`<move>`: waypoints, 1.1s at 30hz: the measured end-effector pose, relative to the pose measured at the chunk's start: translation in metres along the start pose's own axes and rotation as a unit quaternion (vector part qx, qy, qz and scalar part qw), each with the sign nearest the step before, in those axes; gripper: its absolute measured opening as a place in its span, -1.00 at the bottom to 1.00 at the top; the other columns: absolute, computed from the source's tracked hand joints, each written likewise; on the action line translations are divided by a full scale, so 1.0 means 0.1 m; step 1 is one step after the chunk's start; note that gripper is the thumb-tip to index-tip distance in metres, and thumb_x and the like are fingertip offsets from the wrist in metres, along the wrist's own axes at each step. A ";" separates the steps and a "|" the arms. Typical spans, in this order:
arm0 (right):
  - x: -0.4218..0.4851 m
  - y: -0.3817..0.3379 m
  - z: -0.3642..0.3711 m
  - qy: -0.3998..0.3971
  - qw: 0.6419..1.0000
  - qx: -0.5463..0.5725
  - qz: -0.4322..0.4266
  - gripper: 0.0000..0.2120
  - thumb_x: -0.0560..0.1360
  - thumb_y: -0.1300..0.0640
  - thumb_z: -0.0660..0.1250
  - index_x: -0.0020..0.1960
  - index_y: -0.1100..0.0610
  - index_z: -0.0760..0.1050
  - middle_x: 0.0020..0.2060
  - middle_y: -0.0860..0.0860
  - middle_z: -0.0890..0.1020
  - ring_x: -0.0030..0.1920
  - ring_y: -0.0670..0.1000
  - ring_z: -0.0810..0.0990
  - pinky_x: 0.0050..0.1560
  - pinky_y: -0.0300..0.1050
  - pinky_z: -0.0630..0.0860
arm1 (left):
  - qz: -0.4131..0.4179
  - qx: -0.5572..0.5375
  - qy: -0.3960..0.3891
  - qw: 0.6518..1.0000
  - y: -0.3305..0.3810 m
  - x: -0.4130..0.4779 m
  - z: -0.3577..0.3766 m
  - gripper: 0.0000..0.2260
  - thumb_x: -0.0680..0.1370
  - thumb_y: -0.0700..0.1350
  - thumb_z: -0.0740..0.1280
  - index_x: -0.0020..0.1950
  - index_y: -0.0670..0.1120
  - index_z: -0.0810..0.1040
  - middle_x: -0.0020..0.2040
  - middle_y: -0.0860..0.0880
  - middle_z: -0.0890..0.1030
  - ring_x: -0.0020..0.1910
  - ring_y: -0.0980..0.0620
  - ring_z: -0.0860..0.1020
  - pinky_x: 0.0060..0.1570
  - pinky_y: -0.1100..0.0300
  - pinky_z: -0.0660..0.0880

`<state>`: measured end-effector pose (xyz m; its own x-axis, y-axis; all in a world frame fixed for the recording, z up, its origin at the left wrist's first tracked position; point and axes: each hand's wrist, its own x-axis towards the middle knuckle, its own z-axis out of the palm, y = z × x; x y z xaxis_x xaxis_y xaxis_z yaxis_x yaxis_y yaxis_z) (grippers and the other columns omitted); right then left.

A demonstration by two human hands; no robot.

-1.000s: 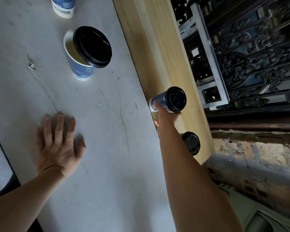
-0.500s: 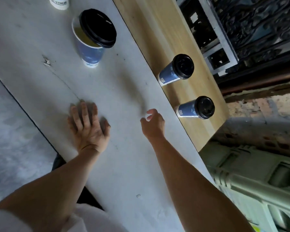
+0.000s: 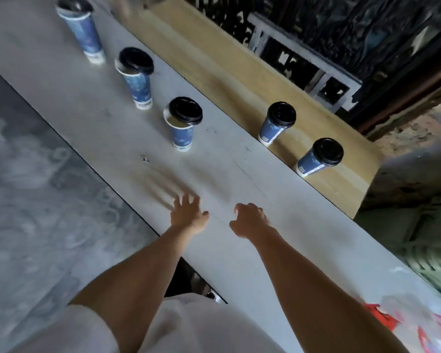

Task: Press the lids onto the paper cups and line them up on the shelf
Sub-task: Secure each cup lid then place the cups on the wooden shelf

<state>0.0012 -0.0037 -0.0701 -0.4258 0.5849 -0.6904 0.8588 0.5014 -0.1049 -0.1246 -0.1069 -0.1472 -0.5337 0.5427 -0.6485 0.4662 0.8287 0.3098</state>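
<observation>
Your two bare arms stretch over a long white table (image 3: pixel 107 115). Your left hand (image 3: pixel 187 212) has its fingers spread and lightly bent, holding nothing; I cannot tell whether it touches the tabletop. Your right hand (image 3: pixel 250 219), just beside it, is loosely curled and also empty.

Along the table's far right side runs a pale wooden shelf (image 3: pixel 214 59). Two blue paper cups with black plastic lids pressed on stand there: the farther shelf cup (image 3: pixel 271 129) and the nearer shelf cup (image 3: pixel 309 165).

On the table, beyond your hands and to the left, are three more blue cups. Each has a black lid sitting crooked, with part of the rim showing: the nearest table cup (image 3: pixel 182 137), the middle table cup (image 3: pixel 140 89) and the farthest table cup (image 3: pixel 87 34).

You seem to be between cups, with three left. The next move is probably to reach for the nearest table cup, steady its body, press its loose lid (image 3: pixel 186 110) down evenly all round, then stand it on the shelf in line.
</observation>
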 end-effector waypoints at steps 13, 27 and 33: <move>0.53 -0.77 -0.65 0.027 0.943 0.298 0.148 -0.74 0.59 0.09 0.22 0.21 0.09 0.58 0.15 0.16 0.65 0.03 0.18 0.66 0.02 0.00 0.66 | -0.163 -0.538 -0.191 0.804 -0.76 0.78 -1.60 -0.79 0.67 -0.07 0.17 -0.02 -0.17 0.50 0.17 -0.18 0.57 0.05 -0.23 0.57 0.10 -0.09 0.49; 1.00 -1.87 -1.22 0.024 0.535 0.819 0.206 -0.35 0.49 -0.27 0.42 0.47 -0.02 0.38 0.48 0.16 0.33 0.45 0.47 0.29 -0.20 0.29 0.68 | -0.071 -0.488 -0.208 0.845 -0.14 1.64 -2.84 -0.58 0.54 0.25 0.32 0.25 -0.01 0.55 0.25 -0.05 0.51 0.28 -0.18 0.46 0.08 -0.15 0.51; 1.10 -2.01 -1.17 0.046 0.492 0.848 0.192 -0.68 0.56 -0.13 0.38 0.21 0.04 0.53 0.42 0.15 0.44 0.34 0.42 0.47 -0.06 0.27 0.68 | -0.027 -0.439 -0.272 0.856 -0.07 1.61 -2.89 -0.73 0.57 0.15 0.35 0.13 0.00 0.60 0.07 -0.03 0.65 0.03 -0.08 0.66 -0.08 -0.01 0.62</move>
<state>-0.2518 0.0344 -0.0417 -0.0832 0.4949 -0.8650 -0.1501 -0.8643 -0.4800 -0.4179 0.0141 -0.0525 -0.0190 0.5543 -0.8321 -0.3858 0.7637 0.5176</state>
